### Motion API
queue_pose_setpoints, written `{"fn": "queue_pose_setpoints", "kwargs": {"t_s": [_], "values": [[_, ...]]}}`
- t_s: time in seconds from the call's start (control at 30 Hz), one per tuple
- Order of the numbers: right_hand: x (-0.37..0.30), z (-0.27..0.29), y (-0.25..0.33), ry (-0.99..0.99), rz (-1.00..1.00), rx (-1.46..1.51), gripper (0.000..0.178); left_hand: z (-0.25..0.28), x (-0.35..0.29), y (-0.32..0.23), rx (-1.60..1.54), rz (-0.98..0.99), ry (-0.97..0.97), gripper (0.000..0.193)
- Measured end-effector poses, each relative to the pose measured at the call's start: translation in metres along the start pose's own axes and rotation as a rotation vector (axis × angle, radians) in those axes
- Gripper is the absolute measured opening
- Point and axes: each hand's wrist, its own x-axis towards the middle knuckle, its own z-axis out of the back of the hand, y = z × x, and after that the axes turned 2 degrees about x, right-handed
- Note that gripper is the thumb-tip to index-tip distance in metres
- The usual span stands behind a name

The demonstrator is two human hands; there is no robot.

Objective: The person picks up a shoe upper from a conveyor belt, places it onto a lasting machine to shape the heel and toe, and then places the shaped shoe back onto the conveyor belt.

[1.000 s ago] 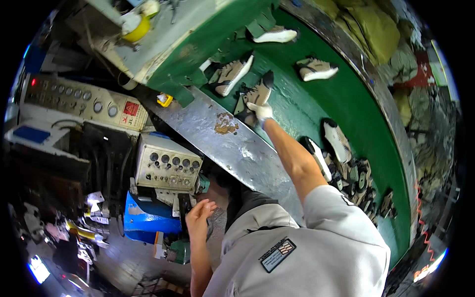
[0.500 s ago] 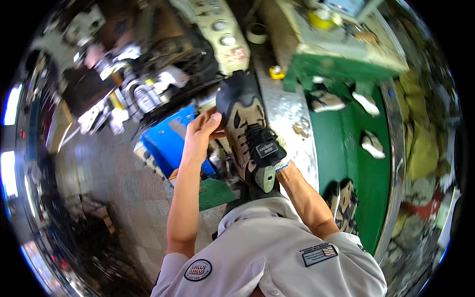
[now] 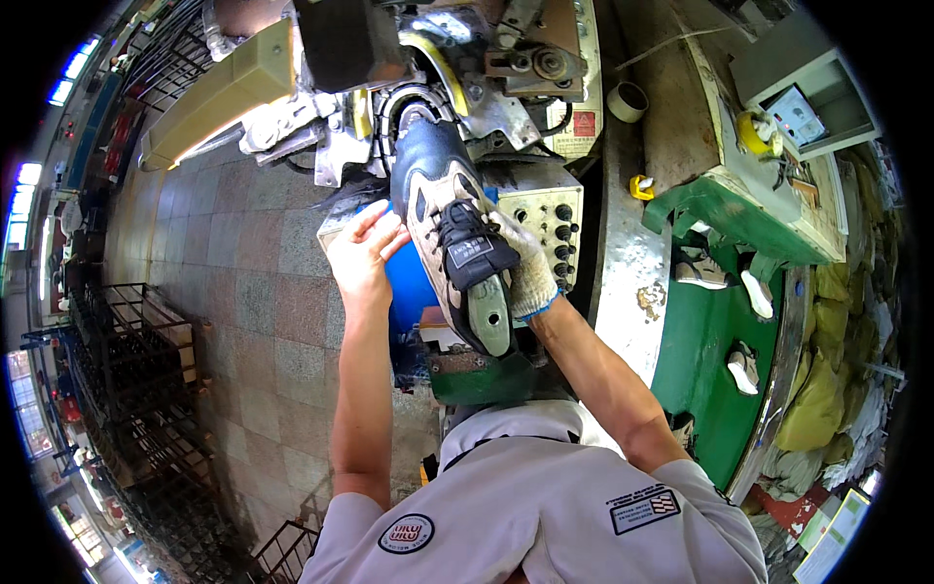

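A shoe upper (image 3: 443,209) in dark blue-black and beige, with black laces, is stretched over a green shoe last (image 3: 489,316). Its toe points away from me, up against the metal jaws of a machine (image 3: 413,102). My right hand (image 3: 525,268), in a white knit glove with a blue cuff edge, grips the shoe from its right side; most of those fingers are hidden behind it. Bare, my left hand (image 3: 365,258) is at the shoe's left side with fingers stretched out and apart. Whether its fingertips touch the upper I cannot tell.
A control box with black knobs (image 3: 562,238) stands right of the shoe. Farther right is a worn bench with a green edge (image 3: 744,214); several shoes lie on the green surface (image 3: 705,331) below. Dark metal racks (image 3: 146,341) stand on the tiled floor at left.
The shoe has moved forward, its toe now at the machine's jaws. Both hands have gone along with it, and the view has swung so the machine is in front.
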Motion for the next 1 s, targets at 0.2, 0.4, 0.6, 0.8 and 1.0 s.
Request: {"fn": "queue_pose_setpoints", "kwargs": {"t_s": [0.2, 0.4, 0.6, 0.8, 1.0], "values": [[0.042, -0.017, -0.007, 0.005, 0.037, -0.003, 0.053, 0.011, 0.032, -0.004, -0.102, -0.128, 0.029, 0.044], [0.070, -0.012, -0.012, -0.135, 0.116, -0.060, 0.043, -0.009, 0.042, 0.036, -0.046, -0.036, 0.015, 0.046], [0.070, -0.010, -0.020, -0.196, 0.201, -0.208, 0.039, -0.016, 0.030, 0.073, -0.253, 0.340, 0.137, 0.049], [0.074, -0.010, -0.046, -0.332, 0.234, -0.109, 0.032, 0.000, 0.041, 0.066, -0.060, 0.226, 0.174, 0.045], [0.078, -0.004, -0.064, -0.332, 0.203, 0.024, 0.037, 0.005, 0.050, 0.057, 0.014, 0.190, 0.201, 0.045]]}}
